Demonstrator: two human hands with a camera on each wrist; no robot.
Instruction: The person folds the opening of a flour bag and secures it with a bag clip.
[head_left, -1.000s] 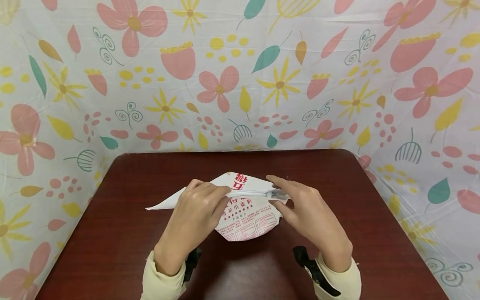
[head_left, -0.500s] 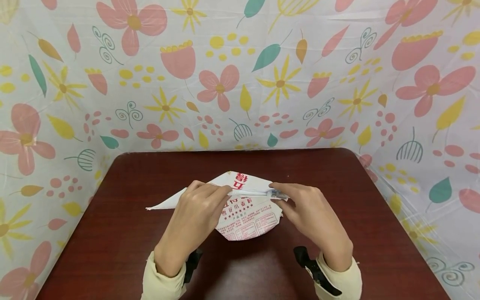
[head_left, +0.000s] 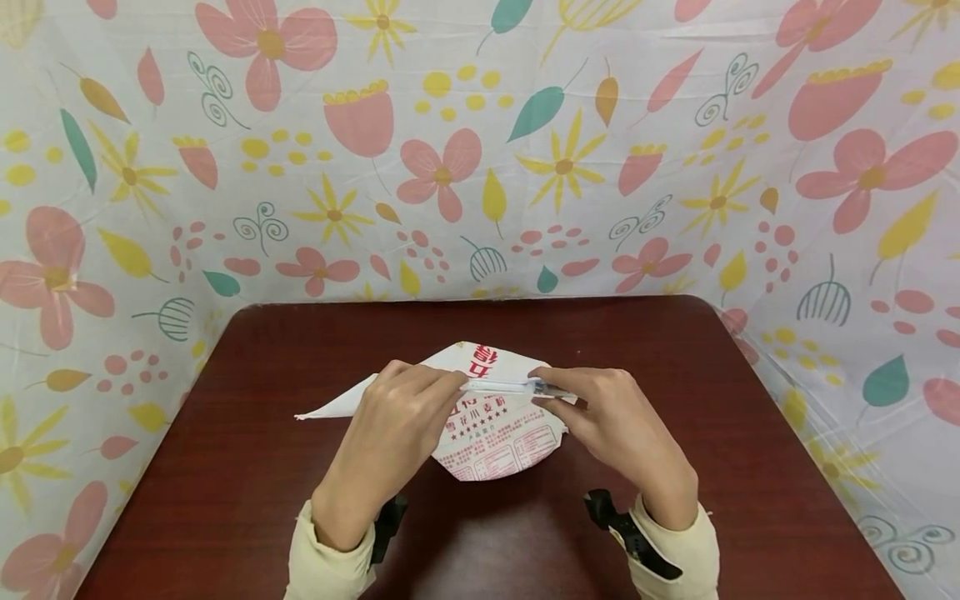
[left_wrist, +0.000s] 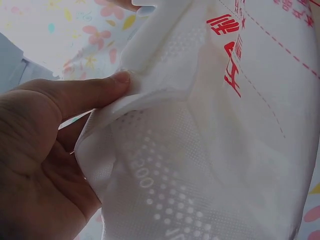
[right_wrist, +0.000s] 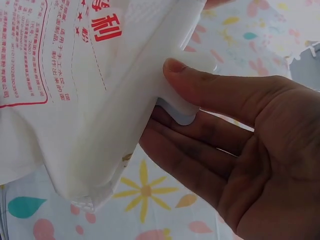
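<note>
A white flour bag (head_left: pixel 498 442) with red printing lies on the table, its top folded over. A long translucent bag clip (head_left: pixel 498 387) runs along the fold, with a wider end at the right. My left hand (head_left: pixel 401 425) grips the fold at the left; in the left wrist view its thumb (left_wrist: pixel 112 85) presses on the white plastic, the other fingers behind it. My right hand (head_left: pixel 615 425) pinches the clip's wider end. The right wrist view shows the right thumb (right_wrist: pixel 187 80) on the clip's rounded tab (right_wrist: pixel 180 110), fingers underneath.
A white pointed corner of the bag (head_left: pixel 337 403) sticks out left past the left hand. The dark red-brown table (head_left: pixel 225 500) has rounded back corners. A floral-print cloth (head_left: pixel 442 175) hangs behind and at both sides.
The right hand's thumb and forefinger have closed from a wider spread onto the clip's end and shifted slightly left. The left hand and the bag have stayed nearly in place.
</note>
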